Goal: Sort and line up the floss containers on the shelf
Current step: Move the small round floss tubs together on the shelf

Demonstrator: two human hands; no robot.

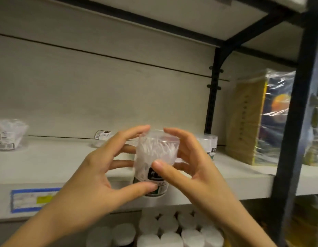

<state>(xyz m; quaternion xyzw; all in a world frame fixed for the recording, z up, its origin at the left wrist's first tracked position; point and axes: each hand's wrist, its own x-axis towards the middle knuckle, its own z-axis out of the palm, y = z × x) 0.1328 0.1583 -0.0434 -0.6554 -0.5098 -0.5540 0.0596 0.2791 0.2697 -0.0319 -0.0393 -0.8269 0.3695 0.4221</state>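
Gripping one clear floss container (pixel 155 154) between them, the left hand (pixel 94 177) and the right hand (pixel 197 170) hold it roughly upright at the middle of the view, in front of the shelf (pixel 62 163) edge. The left thumb lies on its dark label and the left forefinger on the lid rim; the right thumb presses its front and the right forefinger touches the lid. White picks fill it.

At 6 o'clock from it, on a lower level, white-lidded jars (pixel 172 232) stand packed together. At 8 o'clock a blue-bordered price label (pixel 31 199) sticks to the shelf edge.

On the shelf:
- A second container (pixel 211 142) stands at 3 o'clock, just behind the right hand.
- A third container (pixel 102 136) shows at 10 o'clock behind the left fingers, too blurred to tell how it lies.
- A fourth container (pixel 9 135) stands at 9 o'clock, well apart.

At 2 o'clock a film-wrapped pack (pixel 261 118) stands beside a black upright (pixel 297 122).
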